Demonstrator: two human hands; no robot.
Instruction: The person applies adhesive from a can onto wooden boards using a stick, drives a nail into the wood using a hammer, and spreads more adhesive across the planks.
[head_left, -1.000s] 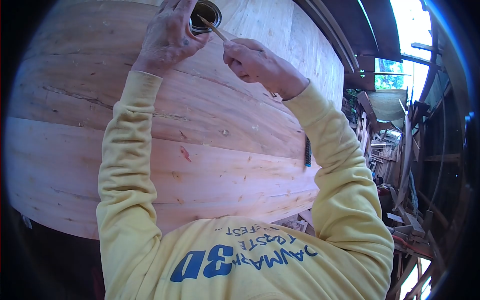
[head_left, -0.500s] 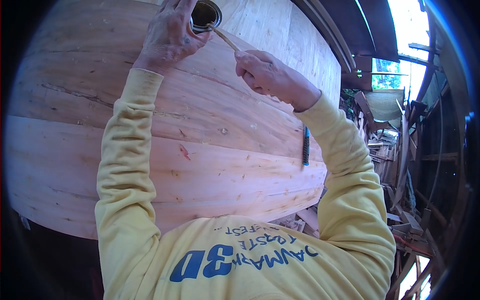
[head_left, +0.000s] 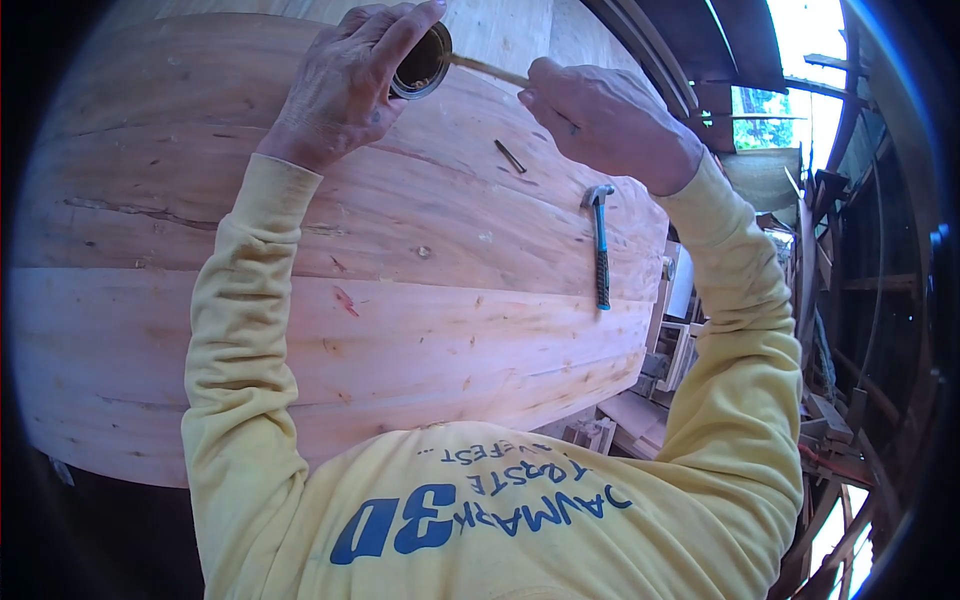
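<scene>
My left hand (head_left: 352, 80) is wrapped round a small open tin can (head_left: 424, 62), tilted so that its dark inside and some brownish stuff show. My right hand (head_left: 610, 112) pinches a thin wooden stick (head_left: 490, 68), whose far end is at the can's rim. Both hands are above a wide wooden panel (head_left: 420, 330) of joined planks, with cracks, knots and a reddish mark. Whatever coats the stick's tip is too small to make out.
A hammer with a blue and black handle (head_left: 601, 250) lies on the panel's right side. Left of it is a short dark metal piece, like a nail or bolt (head_left: 510, 156). Scrap wood (head_left: 630, 420) and dark posts stand beyond the right edge.
My right hand has moved right and slightly up with the stick, drawing its end from inside the can to the rim. The can has tilted, and the hammer's head and metal piece have come into view.
</scene>
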